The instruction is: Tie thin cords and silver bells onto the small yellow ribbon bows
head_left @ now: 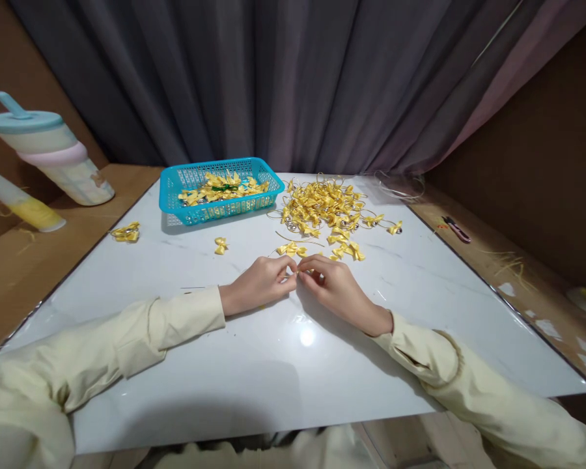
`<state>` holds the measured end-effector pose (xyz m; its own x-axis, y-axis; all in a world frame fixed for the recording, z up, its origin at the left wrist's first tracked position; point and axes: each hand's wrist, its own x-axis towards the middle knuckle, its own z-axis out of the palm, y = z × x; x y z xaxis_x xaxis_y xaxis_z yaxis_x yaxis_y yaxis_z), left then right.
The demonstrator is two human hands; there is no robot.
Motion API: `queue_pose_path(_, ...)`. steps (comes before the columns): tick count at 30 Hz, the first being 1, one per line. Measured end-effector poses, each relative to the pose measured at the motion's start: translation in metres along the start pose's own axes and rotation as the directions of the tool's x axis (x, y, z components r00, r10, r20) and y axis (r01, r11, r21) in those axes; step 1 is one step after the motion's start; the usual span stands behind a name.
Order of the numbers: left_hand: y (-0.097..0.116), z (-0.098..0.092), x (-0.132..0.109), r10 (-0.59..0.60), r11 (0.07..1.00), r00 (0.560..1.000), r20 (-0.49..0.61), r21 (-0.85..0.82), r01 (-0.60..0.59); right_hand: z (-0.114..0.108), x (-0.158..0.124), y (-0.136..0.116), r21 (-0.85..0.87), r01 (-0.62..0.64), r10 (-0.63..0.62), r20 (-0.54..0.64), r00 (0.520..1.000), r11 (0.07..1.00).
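Currently, the left hand (pixel 261 284) and the right hand (pixel 340 288) meet tip to tip above the worktop (pixel 215 384); the fingers of each are pinched together on a small yellow piece (pixel 297 271) between them; it is mostly covered, so which way it points cannot be told. Just beyond the fingers, a yellow bow (pixel 292 249) lies crosswise, its long axis running left to right; to its right, a few more bows lie at mixed angles, near the big pile of bows (pixel 325 203), which is tangled with gold cords and small silver bells and points every way. A single bow (pixel 221 245) lies apart, left of these, its long axis running roughly away from the person; farther left, a looped cord with yellow bows (pixel 127 232) sits near the edge.

The blue basket (pixel 170 205) stands at the far side, its long side running left to right; it holds a heap of yellow bows with bells, and a green tie (pixel 224 187) lies on top; a tall cup (pixel 73 166) with a blue lid and straw stands at far left, its contents hidden; pink-handled snips (pixel 456 229) lie on the brown surface at right.
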<state>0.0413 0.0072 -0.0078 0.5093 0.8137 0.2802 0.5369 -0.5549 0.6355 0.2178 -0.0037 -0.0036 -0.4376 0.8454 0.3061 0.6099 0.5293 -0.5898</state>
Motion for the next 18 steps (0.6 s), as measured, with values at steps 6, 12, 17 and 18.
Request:
queue_pose_path(6, -0.0037, -0.0019, 0.0046, -0.137, 0.974, 0.991, 0.006, -0.179, 0.136, 0.0000, 0.0018, 0.0008, 0.019, 0.035, -0.035, -0.003, 0.999, 0.999)
queue_pose_path(12, -0.0011, -0.0048, 0.0084, -0.241, 0.923, 0.966, 0.092, -0.287, 0.257, -0.0012, 0.0022, 0.0018, 0.026, 0.097, -0.096, -0.023, 0.995, 0.995)
queue_pose_path(17, -0.0003, -0.0072, 0.0100, -0.283, 0.901, 0.951, 0.121, -0.306, 0.307, -0.0011, 0.0011, 0.0013, 0.002, 0.094, -0.094, -0.020, 0.995, 0.996)
queue_pose_path(18, -0.0006, -0.0075, 0.0102, -0.286, 0.899, 0.950, 0.127, -0.307, 0.312, -0.0010, 0.0007, 0.0013, -0.001, 0.093, -0.093, -0.018, 0.996, 0.996)
